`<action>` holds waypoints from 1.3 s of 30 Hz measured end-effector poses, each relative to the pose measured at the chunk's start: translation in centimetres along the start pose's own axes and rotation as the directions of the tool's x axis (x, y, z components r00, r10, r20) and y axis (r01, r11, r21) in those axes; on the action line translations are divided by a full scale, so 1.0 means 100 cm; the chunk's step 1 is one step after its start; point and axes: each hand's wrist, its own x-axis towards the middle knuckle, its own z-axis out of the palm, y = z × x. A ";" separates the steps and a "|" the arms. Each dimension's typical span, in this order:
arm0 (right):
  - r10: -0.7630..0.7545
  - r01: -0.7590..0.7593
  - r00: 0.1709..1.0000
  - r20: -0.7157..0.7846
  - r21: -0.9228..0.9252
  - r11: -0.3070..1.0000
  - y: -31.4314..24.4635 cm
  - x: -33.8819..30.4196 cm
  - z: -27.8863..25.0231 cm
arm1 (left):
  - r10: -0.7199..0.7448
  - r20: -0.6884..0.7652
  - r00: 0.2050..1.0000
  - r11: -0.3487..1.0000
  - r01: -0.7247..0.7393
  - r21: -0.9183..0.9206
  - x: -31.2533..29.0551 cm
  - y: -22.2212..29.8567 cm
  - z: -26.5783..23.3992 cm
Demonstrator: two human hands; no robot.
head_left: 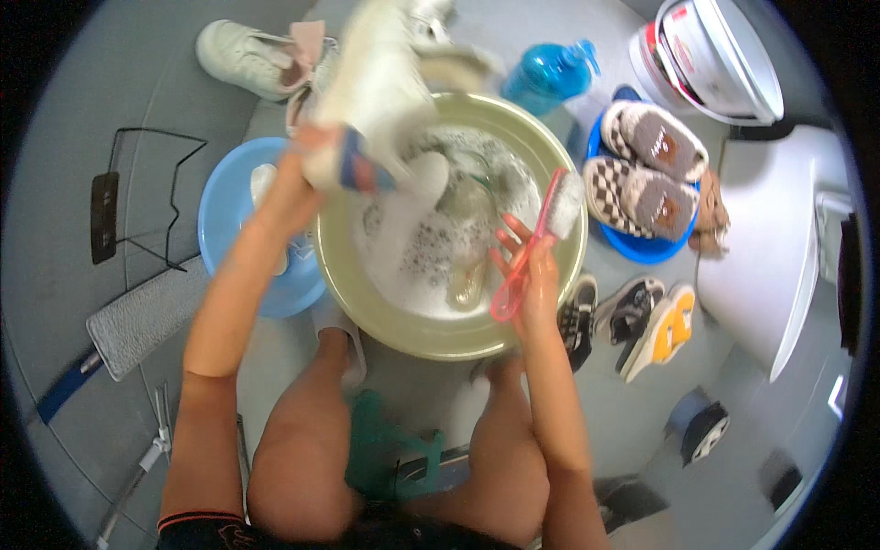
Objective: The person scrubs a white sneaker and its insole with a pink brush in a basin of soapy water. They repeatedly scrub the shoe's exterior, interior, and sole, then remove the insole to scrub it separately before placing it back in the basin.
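Observation:
My left hand (pixel 298 183), blurred by motion, is closed on the heel end of a white shoe (pixel 380 78) with a blue patch. It holds the shoe tilted over the far left rim of a large pale green basin (pixel 348 298). My right hand (pixel 533 275) grips a pink scrubbing brush (pixel 511 295) above the basin's right side. Suds cover the white bristles, which point up and away. Foamy water (pixel 412 257) fills much of the basin. Partly sunk in it are a greyish shoe-like thing (pixel 467 200) and a pale oblong item (pixel 467 282).
A light blue basin (pixel 215 225) stands left; a blue soap bottle (pixel 550 75) is behind. To the right are checkered slippers (pixel 655 211) on a blue basin (pixel 632 246), a white bucket (pixel 710 55), dark shoes (pixel 577 321) and a yellow shoe (pixel 674 325). White shoes (pixel 243 60) lie far left.

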 end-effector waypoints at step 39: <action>-0.134 0.207 0.978 0.159 -0.802 0.560 0.102 0.005 -0.049 | -0.364 0.136 0.921 0.861 0.388 -0.328 0.011 -0.172 -0.001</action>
